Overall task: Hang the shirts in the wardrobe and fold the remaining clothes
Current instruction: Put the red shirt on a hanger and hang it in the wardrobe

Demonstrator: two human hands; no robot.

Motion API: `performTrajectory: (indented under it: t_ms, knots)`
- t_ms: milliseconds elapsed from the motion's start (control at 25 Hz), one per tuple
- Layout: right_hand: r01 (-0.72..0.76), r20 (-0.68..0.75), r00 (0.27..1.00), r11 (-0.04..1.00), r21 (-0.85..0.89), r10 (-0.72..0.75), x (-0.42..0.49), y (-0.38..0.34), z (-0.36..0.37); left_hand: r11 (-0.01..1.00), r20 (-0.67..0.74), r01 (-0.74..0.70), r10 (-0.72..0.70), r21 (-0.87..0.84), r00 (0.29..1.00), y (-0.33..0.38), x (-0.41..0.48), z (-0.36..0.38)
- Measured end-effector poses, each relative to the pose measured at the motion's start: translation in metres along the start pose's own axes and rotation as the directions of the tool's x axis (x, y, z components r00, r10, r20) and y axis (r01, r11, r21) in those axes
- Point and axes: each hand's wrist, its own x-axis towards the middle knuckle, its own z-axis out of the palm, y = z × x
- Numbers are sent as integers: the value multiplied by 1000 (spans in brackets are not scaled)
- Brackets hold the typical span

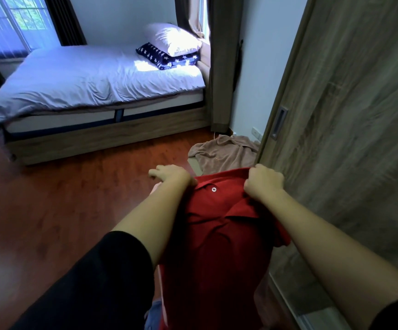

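Note:
A red polo shirt (217,236) with a white button hangs in front of me, held up between both hands. My right hand (263,181) grips the shirt's collar at its right side with curled fingers. My left hand (169,175) is at the shirt's left shoulder, its fingers stretched forward; something pale shows beneath it, and what it holds is hidden by the wrist. The wooden wardrobe sliding door (350,110) stands just right of the shirt. A beige garment (224,152) lies crumpled on the floor beyond the shirt.
A bed (86,91) with a white duvet, a white pillow (173,38) and a star-patterned navy pillow (164,57) stands at the back left. Brown curtains (221,67) hang by the wall. Red-brown wooden floor (50,198) spreads to the left. Blue fabric (152,315) shows at the bottom.

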Motion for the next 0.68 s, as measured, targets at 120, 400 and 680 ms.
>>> performTrajectory:
  t_ms: [120,400,680]
  knots:
    - [-18,-145,989,991,132,37,0,2,-23,970,-197,-117,74,-215,978,2,-4,-5]
    - [-111,-205,970,988,106,131,-6,35,-96,936,-463,-305,194,-177,865,-49,-48,-61]
    - [20,-184,983,978,206,19,-78,38,-114,919,-503,-395,330,-23,798,-69,-135,-38]
